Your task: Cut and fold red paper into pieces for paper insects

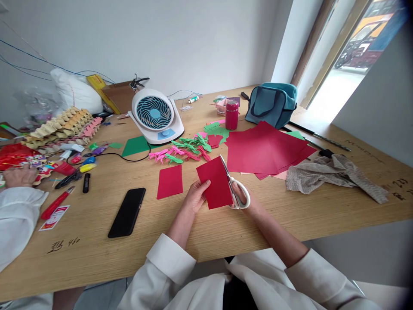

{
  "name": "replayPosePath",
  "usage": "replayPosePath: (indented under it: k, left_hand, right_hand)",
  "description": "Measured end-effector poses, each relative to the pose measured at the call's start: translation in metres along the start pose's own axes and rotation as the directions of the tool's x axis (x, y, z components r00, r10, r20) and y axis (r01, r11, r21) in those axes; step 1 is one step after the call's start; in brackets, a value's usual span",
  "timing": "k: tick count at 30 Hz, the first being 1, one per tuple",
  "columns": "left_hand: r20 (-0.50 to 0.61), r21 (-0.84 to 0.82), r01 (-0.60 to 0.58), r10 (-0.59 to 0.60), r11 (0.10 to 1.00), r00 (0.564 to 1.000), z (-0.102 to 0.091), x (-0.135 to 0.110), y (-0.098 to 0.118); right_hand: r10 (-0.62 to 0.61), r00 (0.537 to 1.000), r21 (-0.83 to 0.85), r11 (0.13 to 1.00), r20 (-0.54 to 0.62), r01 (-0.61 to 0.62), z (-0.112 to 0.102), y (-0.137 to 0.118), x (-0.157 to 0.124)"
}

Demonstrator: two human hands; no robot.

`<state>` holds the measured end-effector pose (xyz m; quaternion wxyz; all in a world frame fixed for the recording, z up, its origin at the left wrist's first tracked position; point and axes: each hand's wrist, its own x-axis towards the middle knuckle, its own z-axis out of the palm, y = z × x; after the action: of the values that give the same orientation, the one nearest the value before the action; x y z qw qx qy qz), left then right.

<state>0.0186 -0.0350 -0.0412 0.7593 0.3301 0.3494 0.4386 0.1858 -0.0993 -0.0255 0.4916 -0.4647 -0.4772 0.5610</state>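
- Head view, the scissors: the scissors (237, 189) lie with their long axis running from the white handle loops, close to the person, up to the blade tip. The tip points away from the person and a little left, roughly toward the white desk fan (156, 114).
- The blades are grey metal and run along the right edge of the red paper piece (215, 183); whether they are parted cannot be told.
- The right hand (250, 203) is closed through the handle loops, gripping the scissors, and is mostly hidden behind them.
- The red paper piece is a plain, flat, roughly four-sided sheet, tilted so its top corner leans left. It sits in front of the fan, nearer the person and slightly to the right.
- The left hand (194, 196) pinches the lower left edge of that piece — thumb on top, fingers underneath.
- On the wooden table (226, 232), a smaller red rectangle (170, 181) lies straight in front of the fan, just left of the held piece.
- A black phone (127, 212) lies further front and left of the fan.
- Pink and green folded paper shapes (183, 150) are scattered just in front of the fan — between it and the hands.
- A spread of red sheets (264, 148) and a crumpled grey cloth (335, 174) lie to the fan's right.
- A red flask (231, 115) and a teal bag (272, 103) stand right of the fan.
- Another person's hand (20, 175) rests far left of the fan.
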Motion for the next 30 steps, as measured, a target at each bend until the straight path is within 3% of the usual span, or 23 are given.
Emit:
replayPosePath:
  k: [12, 19, 24, 30]
  left_hand:
    - [0.003, 0.005, 0.000, 0.000, 1.000, 1.000, 0.000, 0.000, 0.001]
    - [-0.002, 0.017, -0.002, 0.002, 1.000, 1.000, -0.002, 0.000, 0.000]
    - [-0.017, 0.040, -0.008, 0.008, 0.999, 1.000, -0.002, 0.001, 0.002]
    - [-0.115, 0.051, -0.097, 0.103, 0.994, 0.988, -0.012, 0.011, -0.002]
  right_hand:
    - [-0.028, 1.000, -0.014, 1.000, 0.005, 0.028, -0.002, 0.002, 0.002]
    - [-0.056, 0.998, 0.097, 0.994, -0.010, 0.057, -0.005, 0.013, 0.009]
    - [-0.023, 0.997, 0.184, 0.982, -0.078, 0.037, -0.010, 0.017, 0.014]
    - [-0.118, 0.976, 0.092, 0.986, -0.184, 0.136, -0.019, 0.012, 0.013]
